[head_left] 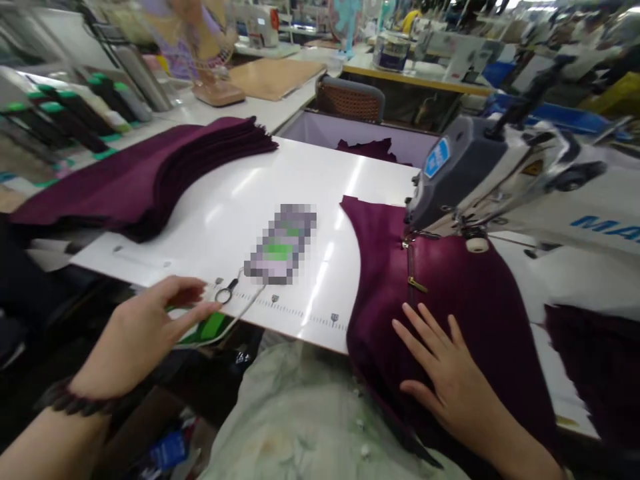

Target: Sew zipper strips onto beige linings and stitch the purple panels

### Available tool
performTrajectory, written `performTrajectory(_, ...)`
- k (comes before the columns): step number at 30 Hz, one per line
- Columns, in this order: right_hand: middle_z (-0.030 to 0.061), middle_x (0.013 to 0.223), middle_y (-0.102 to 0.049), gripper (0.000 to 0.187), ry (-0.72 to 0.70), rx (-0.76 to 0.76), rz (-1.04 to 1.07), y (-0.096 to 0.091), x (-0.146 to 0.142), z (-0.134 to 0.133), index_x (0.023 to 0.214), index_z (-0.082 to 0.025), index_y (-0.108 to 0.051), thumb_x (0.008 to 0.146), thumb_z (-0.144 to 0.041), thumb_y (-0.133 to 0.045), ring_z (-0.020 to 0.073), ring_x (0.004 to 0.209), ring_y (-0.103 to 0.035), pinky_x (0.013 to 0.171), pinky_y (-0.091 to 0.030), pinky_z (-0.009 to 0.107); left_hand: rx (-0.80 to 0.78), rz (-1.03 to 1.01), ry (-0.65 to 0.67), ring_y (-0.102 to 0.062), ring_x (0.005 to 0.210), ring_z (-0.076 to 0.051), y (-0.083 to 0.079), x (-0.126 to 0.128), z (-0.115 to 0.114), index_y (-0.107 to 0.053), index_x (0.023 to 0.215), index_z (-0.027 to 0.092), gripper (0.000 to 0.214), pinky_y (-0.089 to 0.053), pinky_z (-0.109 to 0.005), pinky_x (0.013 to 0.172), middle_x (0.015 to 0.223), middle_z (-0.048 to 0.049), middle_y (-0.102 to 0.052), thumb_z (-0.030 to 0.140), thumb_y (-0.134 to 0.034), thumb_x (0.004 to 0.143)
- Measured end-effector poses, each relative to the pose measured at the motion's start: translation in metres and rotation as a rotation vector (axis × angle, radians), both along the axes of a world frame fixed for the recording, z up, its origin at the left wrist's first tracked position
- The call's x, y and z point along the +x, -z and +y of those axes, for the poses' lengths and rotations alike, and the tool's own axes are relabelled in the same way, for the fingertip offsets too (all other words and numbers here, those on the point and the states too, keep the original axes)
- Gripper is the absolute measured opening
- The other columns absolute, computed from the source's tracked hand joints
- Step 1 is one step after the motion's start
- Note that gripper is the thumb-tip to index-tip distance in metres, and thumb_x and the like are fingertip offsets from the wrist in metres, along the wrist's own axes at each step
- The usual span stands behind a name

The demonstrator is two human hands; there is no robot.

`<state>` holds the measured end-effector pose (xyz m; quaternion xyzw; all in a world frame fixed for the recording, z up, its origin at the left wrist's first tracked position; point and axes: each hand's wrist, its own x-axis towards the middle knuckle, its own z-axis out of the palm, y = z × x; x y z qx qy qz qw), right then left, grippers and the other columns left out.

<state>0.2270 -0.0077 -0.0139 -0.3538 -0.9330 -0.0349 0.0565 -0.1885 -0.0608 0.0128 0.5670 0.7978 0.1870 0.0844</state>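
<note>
My right hand point(453, 373) lies flat, fingers spread, on a dark purple fabric piece point(480, 300) that runs under the sewing machine point(500, 173) head. A brass zipper point(413, 270) runs along the fabric just ahead of my fingertips, below the needle. My left hand point(143, 333) hovers at the near edge of the white table point(240, 200), fingers apart, holding nothing, its fingertips close to a small metal ring point(226, 292) with a thin cord. A blurred-out flat item point(281, 243) rests beyond the ring.
A stack of purple fabric pieces point(145, 177) lies at the table's left. More purple cloth sits in a bin point(350, 133) behind the table and at the right point(600, 360). Thread cones point(65, 113) line the far left. A fan point(200, 47) and other machines stand behind.
</note>
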Motion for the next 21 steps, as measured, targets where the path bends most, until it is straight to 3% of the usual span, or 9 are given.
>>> performTrajectory(2,0.0105,0.144,-0.023,0.067,-0.017,0.015,0.010,0.002,0.001,0.000,0.141,-0.020,-0.025,0.087,-0.056,-0.038,0.0314,0.133,-0.019,0.099,-0.025,0.059,-0.194,-0.085,0.025,-0.063,0.065,-0.022,0.002,-0.020,-0.023,-0.063,0.076,0.026,0.049,-0.054,-0.034,0.064,0.074,-0.0005,-0.068,0.071,-0.045,0.066)
performTrajectory(5,0.0112,0.144,-0.024,0.066,-0.030,0.022,0.001,0.003,0.002,0.001,0.141,-0.020,-0.024,0.087,-0.056,-0.036,0.0323,0.133,-0.020,0.097,-0.026,0.060,-0.405,-0.130,0.111,-0.065,0.082,-0.027,0.025,-0.042,-0.051,-0.068,0.085,0.022,0.048,-0.052,-0.038,0.078,0.089,-0.0033,-0.070,0.063,-0.050,0.067)
performTrajectory(8,0.0121,0.143,-0.025,0.067,-0.045,0.049,-0.013,0.005,0.002,0.001,0.142,-0.019,-0.020,0.088,-0.056,-0.032,0.0328,0.132,-0.021,0.095,-0.028,0.060,-0.412,-0.121,0.138,-0.060,0.100,-0.029,0.065,-0.048,-0.069,-0.064,0.103,0.015,0.059,-0.045,-0.041,0.092,0.109,-0.0099,-0.064,0.060,-0.047,0.070)
performTrajectory(12,0.0122,0.142,-0.027,0.065,-0.067,0.078,-0.026,0.005,0.001,0.002,0.143,-0.018,-0.017,0.090,-0.054,-0.028,0.0332,0.132,-0.023,0.093,-0.030,0.059,-0.359,-0.214,0.140,-0.054,0.111,-0.028,0.111,-0.043,-0.081,-0.057,0.115,0.012,0.064,-0.039,-0.040,0.099,0.120,-0.0125,-0.057,0.059,-0.041,0.075)
performTrajectory(15,0.0125,0.142,-0.028,0.064,-0.074,0.092,-0.035,0.005,0.001,0.002,0.143,-0.017,-0.017,0.090,-0.053,-0.026,0.0341,0.131,-0.024,0.092,-0.031,0.060,-0.357,-0.280,0.126,-0.057,0.107,-0.026,0.128,-0.044,-0.087,-0.056,0.114,0.013,0.056,-0.041,-0.039,0.097,0.118,-0.0122,-0.059,0.053,-0.039,0.079)
performTrajectory(21,0.0123,0.141,-0.029,0.065,-0.091,0.105,-0.029,0.007,0.004,0.003,0.144,-0.018,-0.016,0.090,-0.054,-0.023,0.0356,0.128,-0.029,0.091,-0.032,0.060,-0.366,-0.320,0.049,-0.059,0.101,-0.026,0.146,-0.062,-0.102,-0.061,0.100,0.014,0.040,-0.043,-0.036,0.092,0.107,-0.0100,-0.064,0.044,-0.043,0.082)
